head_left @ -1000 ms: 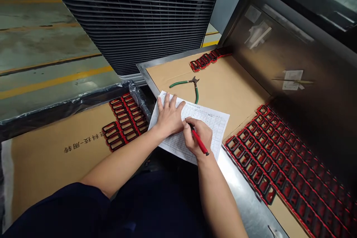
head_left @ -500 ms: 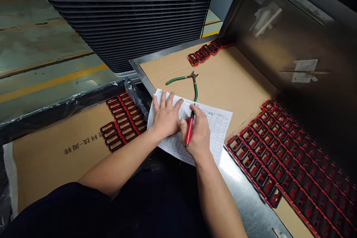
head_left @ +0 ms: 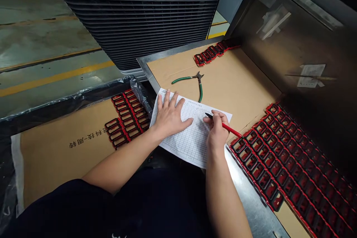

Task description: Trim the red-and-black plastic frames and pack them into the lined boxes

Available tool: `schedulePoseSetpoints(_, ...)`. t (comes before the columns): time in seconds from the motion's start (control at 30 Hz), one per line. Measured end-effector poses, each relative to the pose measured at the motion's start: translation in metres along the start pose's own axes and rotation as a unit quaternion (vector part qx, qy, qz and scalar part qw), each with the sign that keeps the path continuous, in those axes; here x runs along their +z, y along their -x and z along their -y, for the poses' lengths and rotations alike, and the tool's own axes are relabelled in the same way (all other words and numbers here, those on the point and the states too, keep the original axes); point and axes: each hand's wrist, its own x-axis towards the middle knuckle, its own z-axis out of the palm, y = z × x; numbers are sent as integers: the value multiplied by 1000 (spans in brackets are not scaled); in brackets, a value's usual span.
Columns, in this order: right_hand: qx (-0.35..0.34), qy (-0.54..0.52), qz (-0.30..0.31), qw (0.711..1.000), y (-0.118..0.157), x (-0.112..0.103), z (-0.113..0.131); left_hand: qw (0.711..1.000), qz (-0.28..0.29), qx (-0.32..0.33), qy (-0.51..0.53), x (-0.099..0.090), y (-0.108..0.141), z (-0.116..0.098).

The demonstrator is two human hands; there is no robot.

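A printed form with a ruled grid (head_left: 185, 143) lies tilted over the near edge of the cardboard-covered bench. My left hand (head_left: 170, 117) rests flat on its left part, fingers spread. Between the fingers of my right hand (head_left: 219, 132) is a red pen (head_left: 232, 130), its black tip (head_left: 209, 115) pointing left over the upper right of the form. Whether the tip touches the paper I cannot tell. Just beyond the form, green-handled cutting pliers (head_left: 198, 78) lie with their handles spread.
Rows of red and black frame parts (head_left: 290, 163) cover the bench at right; a shorter row (head_left: 212, 54) sits at the back. More such parts (head_left: 129, 119) lie on cardboard (head_left: 55, 171) in a film-lined box at left. A dark slatted stack (head_left: 145, 18) stands behind.
My right hand has moved right across the form, and the pen has swung from upright to slanting left. My left thumb has spread outward. The view has shifted slightly.
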Motion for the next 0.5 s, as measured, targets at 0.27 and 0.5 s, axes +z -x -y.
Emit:
schedulePoseSetpoints(0.27, -4, 59, -27, 998, -1, -2, 4, 1000, -12, 12, 7, 2, 2, 2)
schedulePoseSetpoints(0.5, -12, 71, -46, 996, -4, -1, 4, 1000, -20, 14, 12, 4, 2, 3)
